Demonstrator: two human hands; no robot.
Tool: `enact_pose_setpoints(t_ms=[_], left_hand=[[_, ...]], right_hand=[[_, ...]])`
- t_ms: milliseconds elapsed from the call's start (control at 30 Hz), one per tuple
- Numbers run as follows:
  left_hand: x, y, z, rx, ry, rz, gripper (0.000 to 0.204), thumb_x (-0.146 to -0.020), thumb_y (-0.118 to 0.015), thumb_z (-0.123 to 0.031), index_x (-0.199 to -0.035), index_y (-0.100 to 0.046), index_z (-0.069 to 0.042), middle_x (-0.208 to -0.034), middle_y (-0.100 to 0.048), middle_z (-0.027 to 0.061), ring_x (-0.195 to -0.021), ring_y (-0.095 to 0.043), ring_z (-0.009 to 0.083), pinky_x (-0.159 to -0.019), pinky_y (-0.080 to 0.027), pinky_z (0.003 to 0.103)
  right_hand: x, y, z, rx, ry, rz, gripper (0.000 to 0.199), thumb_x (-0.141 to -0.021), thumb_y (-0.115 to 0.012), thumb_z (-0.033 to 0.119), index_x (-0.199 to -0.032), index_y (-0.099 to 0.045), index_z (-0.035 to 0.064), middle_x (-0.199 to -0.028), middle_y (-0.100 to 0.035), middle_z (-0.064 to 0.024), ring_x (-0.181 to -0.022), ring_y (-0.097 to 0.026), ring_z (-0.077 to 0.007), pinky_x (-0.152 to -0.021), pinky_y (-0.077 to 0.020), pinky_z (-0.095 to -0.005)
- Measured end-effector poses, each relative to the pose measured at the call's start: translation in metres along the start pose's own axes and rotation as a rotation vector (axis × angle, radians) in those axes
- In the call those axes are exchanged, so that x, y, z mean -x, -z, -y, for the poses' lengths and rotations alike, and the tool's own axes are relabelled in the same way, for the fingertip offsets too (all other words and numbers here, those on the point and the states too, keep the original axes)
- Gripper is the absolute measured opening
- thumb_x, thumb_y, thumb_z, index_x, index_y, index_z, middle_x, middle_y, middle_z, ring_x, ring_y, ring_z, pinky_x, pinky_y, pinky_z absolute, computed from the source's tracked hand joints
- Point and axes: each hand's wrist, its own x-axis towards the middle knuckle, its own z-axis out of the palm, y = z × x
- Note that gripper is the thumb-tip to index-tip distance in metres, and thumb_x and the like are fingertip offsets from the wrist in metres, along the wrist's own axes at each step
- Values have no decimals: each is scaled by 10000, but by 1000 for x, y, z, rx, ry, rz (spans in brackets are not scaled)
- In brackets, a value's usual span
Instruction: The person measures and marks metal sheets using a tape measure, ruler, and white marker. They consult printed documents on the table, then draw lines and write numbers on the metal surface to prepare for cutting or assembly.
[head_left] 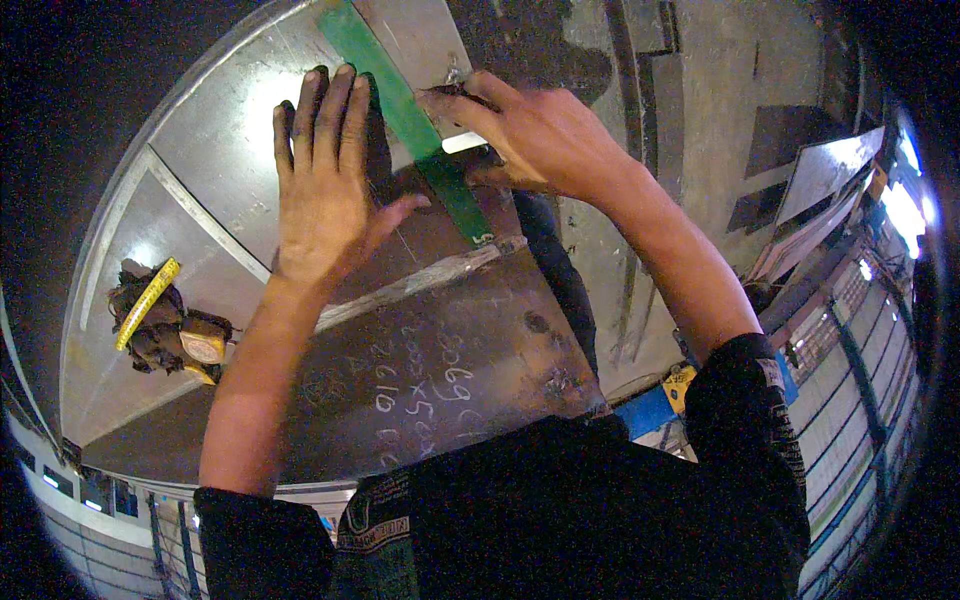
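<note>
My left hand (322, 185) lies on a grey metal plate (240, 90) with its fingers stretched out. Its thumb points toward a long, flat green strip (385, 80), which runs slantwise across the plate. On the strip's other side, my right hand (560, 140) is bent with its fingers closed round a short white stick that looks like chalk (463, 143). That hand's fingertips are at the strip's edge and partly in shadow. Pale handwritten marks (420, 380) cover the darker part of the plate nearest me.
Left of my left forearm sits a dark crumpled bundle (150, 320), with a curved yellow tape (147, 303) and a small tan-topped block (203, 347). A pale line (205, 215) crosses the plate. Stained floor (670, 150) and leaning sheets (830, 175) lie to the right.
</note>
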Motion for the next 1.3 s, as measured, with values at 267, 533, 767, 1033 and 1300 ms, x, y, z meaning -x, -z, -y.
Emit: enact_pose_setpoints(t_ms=[267, 533, 767, 1033, 1300], left_hand=[[0, -4, 9, 4, -25, -23, 1217, -516, -869, -437, -1487, -257, -33, -1550, -273, 101, -1453, -186, 324, -1173, -141, 554], [0, -8, 9, 8, -38, -29, 1260, -492, -875, -433, -1511, -222, -84, -1588, -198, 105, -1469, -151, 324, -1168, -131, 564], [-4, -14, 0, -34, -52, -79, 1275, -494, -866, -471, -1517, -208, -90, -1591, -192, 100, -1471, -152, 315, -1166, -124, 570], [-5, -14, 2, -39, -70, -89, 1273, -503, -846, -519, -1518, -205, -93, -1587, -207, 102, -1466, -170, 318, -1164, -125, 573], [-4, -17, 2, -24, -43, -112, 1274, -505, -843, -536, -1517, -210, -89, -1587, -206, 95, -1471, -156, 308, -1165, -114, 572]], right_hand=[[-10, -5, 12, -14, -46, -37, 757, -728, -764, 351, -1383, -419, 198, -1191, -559, -137, -778, -671, -375, -650, -566, -468], [-13, 1, 10, -4, -19, -48, 747, -738, -752, 384, -1389, -423, 224, -1142, -564, -136, -794, -670, -371, -654, -568, -464], [-18, 18, 0, -65, 22, 101, 741, -764, -757, 295, -1369, -397, 61, -1130, -500, -204, -754, -636, -367, -608, -516, -429], [-20, 12, -6, -35, 30, 69, 788, -747, -770, 345, -1360, -384, 35, -1108, -479, -199, -752, -625, -360, -611, -518, -422], [-19, 10, -7, -50, -46, 73, 822, -748, -754, 405, -1399, -371, 80, -1140, -521, -194, -808, -639, -367, -642, -535, -424]])
